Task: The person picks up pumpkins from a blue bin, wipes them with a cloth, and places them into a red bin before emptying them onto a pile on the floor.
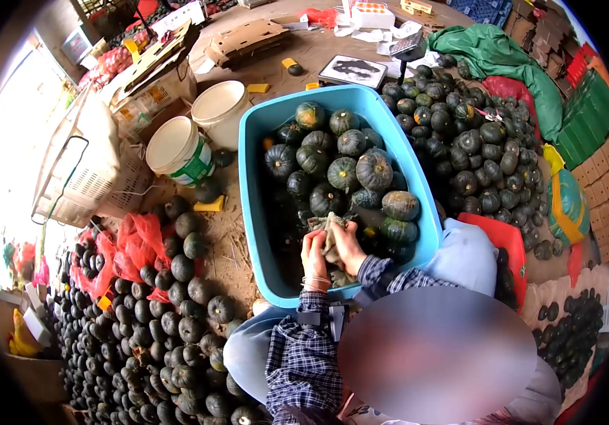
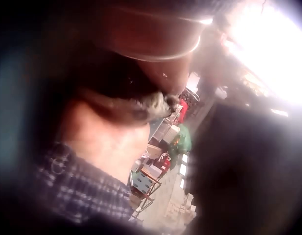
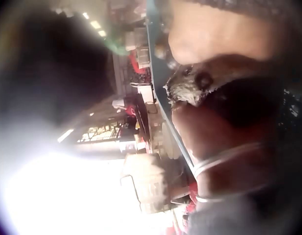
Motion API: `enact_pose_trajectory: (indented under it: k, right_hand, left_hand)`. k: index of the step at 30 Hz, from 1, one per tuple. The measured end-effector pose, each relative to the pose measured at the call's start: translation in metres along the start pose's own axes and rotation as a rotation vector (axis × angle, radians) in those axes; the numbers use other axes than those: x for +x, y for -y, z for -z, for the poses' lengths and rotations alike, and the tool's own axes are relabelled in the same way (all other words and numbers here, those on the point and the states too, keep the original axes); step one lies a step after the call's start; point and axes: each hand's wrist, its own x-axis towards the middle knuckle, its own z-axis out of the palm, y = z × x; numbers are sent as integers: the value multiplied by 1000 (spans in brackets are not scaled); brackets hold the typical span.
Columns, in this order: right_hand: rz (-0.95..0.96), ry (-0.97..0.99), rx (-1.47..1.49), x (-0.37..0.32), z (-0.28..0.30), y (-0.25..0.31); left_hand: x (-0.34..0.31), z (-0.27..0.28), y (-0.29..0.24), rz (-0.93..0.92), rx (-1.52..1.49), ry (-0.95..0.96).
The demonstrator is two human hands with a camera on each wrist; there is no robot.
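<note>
A greyish cloth (image 1: 330, 237) is bunched between the two hands over the near part of a blue tub (image 1: 252, 234). The left hand (image 1: 315, 258) grips its left side, and the right hand (image 1: 349, 248) grips the right side with curled fingers. Dark green squashes (image 1: 342, 172) fill much of the tub, behind and to the right of the hands. In the left wrist view the cloth (image 2: 156, 106) shows between both hands; the right wrist view shows the cloth (image 3: 190, 88) up close, its end ragged. Whatever lies inside the cloth is hidden.
Squash piles lie left (image 1: 177, 326) and right (image 1: 488, 149) of the tub. White buckets (image 1: 177, 149) stand at its left, near a basket (image 1: 81, 170). A scale-like tray (image 1: 352, 71) is behind it, and a red container (image 1: 506, 244) sits beside the person's right knee.
</note>
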Motion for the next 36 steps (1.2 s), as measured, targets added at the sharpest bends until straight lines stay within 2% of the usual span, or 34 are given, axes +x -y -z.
enact_pose_trajectory:
  k: [2, 3, 4, 6, 7, 8, 10, 11, 12, 14, 15, 16, 18, 19, 20, 22, 23, 24, 26, 27, 28, 30, 32, 33, 34, 36]
  right_hand:
    - [-437, 419, 232, 29, 30, 16]
    - [-549, 526, 375, 24, 38, 29]
    - [-546, 530, 382, 24, 35, 27]
    - [-2, 426, 20, 14, 22, 16]
    - [305, 491, -106, 5, 21, 17]
    - [486, 503, -379, 10, 26, 6]
    - [720, 422, -507, -3, 31, 8]
    - [741, 468, -528, -10, 36, 15]
    - [795, 444, -653, -13, 43, 8]
    - [815, 492, -615, -26, 52, 12]
    - [759, 532, -611, -26, 58, 9]
    - [814, 498, -541, -24, 59, 5]
    - [730, 415, -440, -13, 57, 4]
    - [380, 563, -83, -3, 60, 15]
    - [193, 430, 0, 1, 65, 23]
    - [-375, 557, 541, 8, 72, 42]
    - [-309, 557, 578, 11, 69, 39]
    - [-371, 543, 596, 9, 63, 40]
    - [-164, 472, 439, 2, 48, 29]
    - [164, 484, 204, -8, 43, 25]
    - [303, 454, 15, -15, 39, 21]
    - [418, 401, -58, -23, 40, 18]
    - [312, 431, 150, -10, 46, 24]
    - [115, 447, 342, -1, 54, 26]
    - [-225, 480, 543, -3, 60, 44]
    - [-270, 498, 538, -8, 59, 55]
  left_hand:
    - [-5, -7, -1, 4, 49, 170]
    - [-9, -13, -6, -14, 93, 174]
    - [-4, -13, 0, -17, 100, 177]
    - [5, -12, 12, -145, 85, -42]
    - [2, -16, 11, -157, 120, -124]
    - [8, -13, 20, -135, 106, -165]
    - [15, -11, 36, -23, -178, -166]
    - [44, 21, 69, 122, -276, 127]
    - [24, -2, 35, 358, -561, 53]
    - [15, -3, 19, 419, -643, 35]
    - [11, -5, 12, 475, -690, 21]
    - [12, -4, 17, 464, -749, 72]
    - [4, -12, 17, 406, -736, 96]
    - [-6, -24, 8, 380, -675, 56]
    - [-14, -36, -1, 404, -694, 110]
    - [-27, -54, -16, 430, -765, 124]
    - [-27, -56, -16, 402, -785, 126]
    - [-22, -55, -15, 397, -780, 126]
    - [-10, -46, -6, 241, -710, 41]
    - [-3, -44, -5, 104, -569, -60]
    - [4, -47, 0, -157, -143, -353]
    - [4, -49, 1, -100, -26, -455]
    - [-2, -41, -8, 12, -248, -73]
    - [-6, -30, -19, 116, -209, -17]
    - [0, -12, -16, 157, -307, 85]
    - [3, -15, 0, 70, -188, 151]
